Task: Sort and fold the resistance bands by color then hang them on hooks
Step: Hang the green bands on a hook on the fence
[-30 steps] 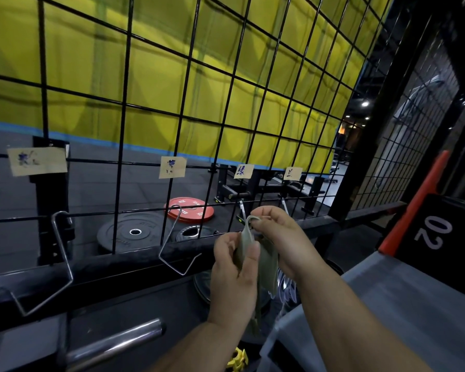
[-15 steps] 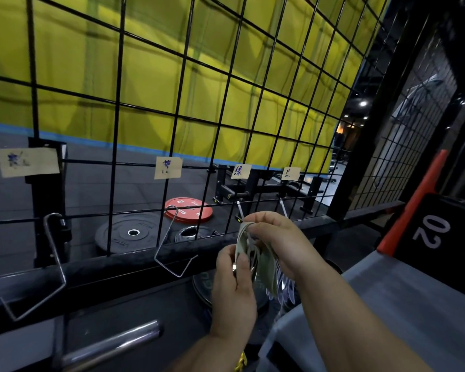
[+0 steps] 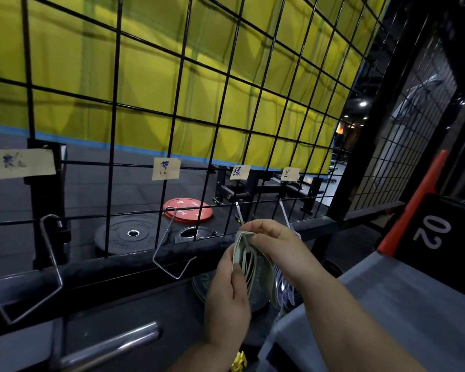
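Note:
A folded pale green resistance band [image 3: 254, 269] is held upright between both hands, in front of the black wire grid [image 3: 177, 108]. My left hand [image 3: 227, 299] pinches its lower left edge. My right hand [image 3: 277, 244] grips its top from the right, just below the third wire hook [image 3: 239, 214]. Several wire hooks hang on the grid: a far-left hook [image 3: 49, 267], a second hook [image 3: 169, 251], and a fourth hook [image 3: 283, 212], each under a paper label [image 3: 166, 169]. Something pale hangs behind my right wrist; I cannot make it out.
Beyond the grid lie a red weight plate [image 3: 187, 209] and black plates [image 3: 129, 233] on the dark floor. A grey bench surface [image 3: 403, 304] is at lower right, beside a black box marked 02 [image 3: 430, 232]. A chrome bar [image 3: 110, 347] juts at lower left. Something yellow [image 3: 238, 362] lies at the bottom.
The band's folded layers have fanned open between my hands. Both hands have stayed below the third hook, shifting only slightly.

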